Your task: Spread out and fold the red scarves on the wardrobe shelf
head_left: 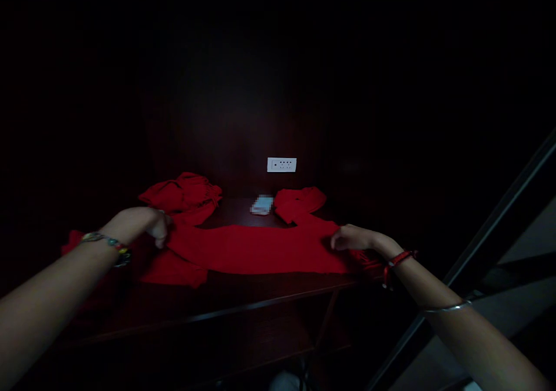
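Note:
A red garment (256, 249) lies spread lengthwise on a dark wooden desktop, its middle flat and its ends bunched. My left hand (152, 226), with a beaded bracelet at the wrist, bends down onto the cloth at the left part, fingers curled in and closed on it. Toward the other end, my right hand (351, 238) pinches the cloth with bent fingers; a red cord bracelet hangs from that wrist. Shadow hides the left fingertips in part. Behind the left hand sits a gathered red heap (182, 193), and a red folded end (304, 200) lies toward the back right.
A small pale item (262, 204), blurred out, lies at the back of the desktop (237, 210). A white wall socket (282, 165) is above it. The desk's front edge (226, 310) runs below the cloth. A slanted dark frame (490, 223) stands at right.

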`<control>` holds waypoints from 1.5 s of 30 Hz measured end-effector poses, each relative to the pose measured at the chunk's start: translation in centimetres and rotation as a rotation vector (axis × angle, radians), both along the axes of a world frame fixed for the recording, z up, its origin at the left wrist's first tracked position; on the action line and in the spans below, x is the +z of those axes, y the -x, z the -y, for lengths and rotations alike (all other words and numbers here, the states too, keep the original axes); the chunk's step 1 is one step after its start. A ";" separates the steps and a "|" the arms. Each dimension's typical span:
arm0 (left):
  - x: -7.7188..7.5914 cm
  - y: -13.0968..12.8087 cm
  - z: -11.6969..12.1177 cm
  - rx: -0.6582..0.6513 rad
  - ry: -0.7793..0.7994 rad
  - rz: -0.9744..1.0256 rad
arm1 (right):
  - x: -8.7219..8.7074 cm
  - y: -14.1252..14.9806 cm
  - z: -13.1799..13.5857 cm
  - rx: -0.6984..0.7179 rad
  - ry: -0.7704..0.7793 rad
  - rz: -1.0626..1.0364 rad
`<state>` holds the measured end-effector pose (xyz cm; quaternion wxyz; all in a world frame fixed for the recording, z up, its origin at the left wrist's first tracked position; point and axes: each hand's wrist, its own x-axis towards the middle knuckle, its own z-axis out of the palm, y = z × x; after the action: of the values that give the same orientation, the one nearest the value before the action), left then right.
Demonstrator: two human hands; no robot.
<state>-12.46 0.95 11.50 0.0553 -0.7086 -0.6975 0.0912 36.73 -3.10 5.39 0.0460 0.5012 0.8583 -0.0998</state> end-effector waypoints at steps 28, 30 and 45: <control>-3.9 -14.0 -4.4 -0.809 0.226 0.708 | 4.0 -0.7 -3.1 -0.025 -0.307 0.108; -3.3 -13.4 -2.7 -0.832 0.164 0.661 | 3.9 -0.3 -1.0 -0.050 -0.387 0.066; -4.1 -13.4 0.5 -0.932 -0.133 0.491 | 0.6 2.3 1.6 0.061 -0.325 0.036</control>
<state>0.95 0.40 7.38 -0.0302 -0.9388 -0.3054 -0.1561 34.42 -4.72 6.03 -0.0172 0.4773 0.8771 0.0509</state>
